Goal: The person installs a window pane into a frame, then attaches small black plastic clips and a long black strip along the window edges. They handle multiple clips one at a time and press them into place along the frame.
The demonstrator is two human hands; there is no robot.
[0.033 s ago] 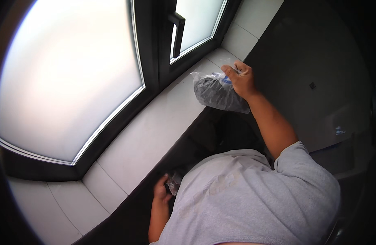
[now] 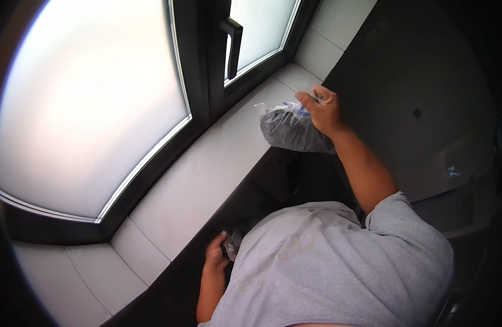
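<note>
My right hand [image 2: 324,111] is raised over the edge of the tiled sill [image 2: 202,169], its fingers and thumb closed on the gathered top of a clear plastic bag [image 2: 294,128]. Something dark fills the bag, and a patch of blue shows near its top. What the dark contents are, I cannot make out. Lower down, beside my grey shirt, my left hand [image 2: 215,252] is closed around a smaller crumpled clear plastic packet [image 2: 232,245] with something dark in it. My shirt partly hides that packet.
A dark-framed window [image 2: 93,109] with frosted panes runs along the left above the sill. Its black handle [image 2: 234,49] juts out near the bag. On the right stands a large dark, glossy surface [image 2: 392,103]. Dark shapes lie in shadow below the bag.
The bag and my right hand sit very slightly lower in the picture, and the window has shifted a little to the left. Both hands keep their hold.
</note>
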